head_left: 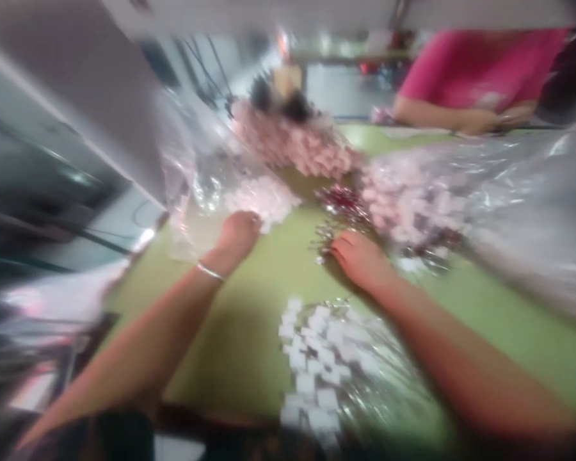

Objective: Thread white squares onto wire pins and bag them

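Observation:
My left hand [240, 237], with a bracelet at the wrist, is closed at the near edge of a pale pink-white bunch [264, 198] in clear plastic; what its fingers hold is blurred. My right hand [358, 256] has its fingers together at a small cluster of thin silvery stems [324, 237]. Just beyond that lies a dark red shiny bunch [343, 200]. Many white square tags on thin wires [317, 358] lie near the front of the green table [230, 339], left of my right forearm.
Pink bundles [297, 144] lie at the back, with a pale pink bunch [408, 198] right of centre. Clear plastic sheeting [532, 205] covers the right side. Across the table sits a person in a pink shirt [480, 70]. A grey panel [77, 83] slants at upper left.

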A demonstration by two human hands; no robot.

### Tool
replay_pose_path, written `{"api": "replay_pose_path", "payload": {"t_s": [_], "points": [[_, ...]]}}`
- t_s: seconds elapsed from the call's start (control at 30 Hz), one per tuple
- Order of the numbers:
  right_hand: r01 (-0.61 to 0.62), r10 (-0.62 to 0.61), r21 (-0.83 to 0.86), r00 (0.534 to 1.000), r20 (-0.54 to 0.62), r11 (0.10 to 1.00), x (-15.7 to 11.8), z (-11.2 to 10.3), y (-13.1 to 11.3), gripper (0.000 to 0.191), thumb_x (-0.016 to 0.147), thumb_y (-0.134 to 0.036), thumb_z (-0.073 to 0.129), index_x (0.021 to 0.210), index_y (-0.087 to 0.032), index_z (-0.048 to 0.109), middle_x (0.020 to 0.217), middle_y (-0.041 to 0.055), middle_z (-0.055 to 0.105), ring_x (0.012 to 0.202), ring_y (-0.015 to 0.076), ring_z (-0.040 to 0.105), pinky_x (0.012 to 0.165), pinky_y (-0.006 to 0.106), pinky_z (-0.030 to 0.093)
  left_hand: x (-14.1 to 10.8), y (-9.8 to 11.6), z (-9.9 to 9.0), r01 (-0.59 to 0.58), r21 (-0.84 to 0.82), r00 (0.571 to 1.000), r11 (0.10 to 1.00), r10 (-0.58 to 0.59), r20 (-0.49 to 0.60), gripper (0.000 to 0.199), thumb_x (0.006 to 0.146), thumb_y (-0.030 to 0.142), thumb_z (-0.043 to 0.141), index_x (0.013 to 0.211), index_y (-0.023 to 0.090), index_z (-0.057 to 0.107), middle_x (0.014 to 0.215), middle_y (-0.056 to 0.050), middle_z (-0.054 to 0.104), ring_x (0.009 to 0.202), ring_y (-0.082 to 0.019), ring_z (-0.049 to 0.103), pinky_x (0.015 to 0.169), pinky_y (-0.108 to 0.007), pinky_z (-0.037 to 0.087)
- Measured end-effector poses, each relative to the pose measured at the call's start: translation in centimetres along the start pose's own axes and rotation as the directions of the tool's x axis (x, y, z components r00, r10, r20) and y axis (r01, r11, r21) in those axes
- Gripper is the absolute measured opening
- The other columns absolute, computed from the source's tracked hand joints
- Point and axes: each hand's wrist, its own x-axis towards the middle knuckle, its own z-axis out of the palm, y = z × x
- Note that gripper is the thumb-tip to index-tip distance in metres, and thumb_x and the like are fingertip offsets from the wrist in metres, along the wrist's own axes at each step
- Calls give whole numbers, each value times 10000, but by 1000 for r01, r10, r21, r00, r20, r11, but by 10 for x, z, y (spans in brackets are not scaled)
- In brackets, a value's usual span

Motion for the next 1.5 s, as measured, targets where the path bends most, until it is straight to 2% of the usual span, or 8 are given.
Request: {"api": "replay_pose_path", "payload": {"t_s": [0.2,0.47,0.57,0.7,0.8,0.9,1.13,1.5], "points": [[-199,196,58,979,59,978,-6,-7,-9,232,960,-296,453,978,-174,650,856,67,701,711,195,595,598,299,343,-9,10,22,-59,1,998,998,59,-9,306,833,270,558,1071,138,699,980,-148,674,953,-294,602,870,-386,453],[-189,145,274,974,174,943,-9,-17,-15,193,906,-201,493,902,-198,686,869,54,722,720,167,612,645,296,409,-30,0,15,-140,-103,990,985,142,12,260,817,236,531,971,156,724,989,-126,670,967,-282,591,883,-384,454],[-210,158,340,972,174,917,-10,-22,-20,189,881,-203,512,841,-213,697,859,36,726,728,165,616,659,302,421,-39,3,11,-103,-314,993,944,115,19,291,854,290,501,1009,167,715,914,-106,670,888,-245,604,825,-363,471],[-243,208,385,969,132,890,-13,-26,-27,173,873,-246,533,794,-209,682,809,24,717,694,155,605,640,293,412,-56,23,5,296,-787,949,540,-74,306,291,825,351,597,1022,144,654,695,-38,653,580,-137,581,595,-271,472],[-212,193,445,977,88,870,-16,-28,-33,167,873,-248,532,788,-202,668,786,24,710,684,144,597,655,283,410,-69,44,4,481,-860,874,173,-13,486,256,753,279,712,943,118,655,730,-43,676,623,-109,612,667,-255,499],[-212,198,490,977,81,845,-17,-28,-38,161,867,-241,528,784,-201,660,743,19,694,648,133,582,638,271,401,-76,59,7,537,-843,836,38,116,537,239,714,203,755,916,95,684,765,-53,684,673,-97,616,719,-239,502],[-262,244,562,964,108,785,-19,-26,-40,150,858,-244,541,740,-199,621,675,-8,656,598,114,551,600,249,388,-79,59,13,563,-827,816,-9,164,554,191,734,164,745,907,91,708,781,-55,699,680,-89,625,728,-224,513],[63,-33,328,995,-96,943,-21,-20,-35,235,909,-215,440,743,-197,606,741,55,654,773,181,538,692,300,385,-78,57,14,533,-844,815,64,232,532,234,764,256,737,922,86,711,764,-96,714,651,-108,624,637,-232,518]]}}
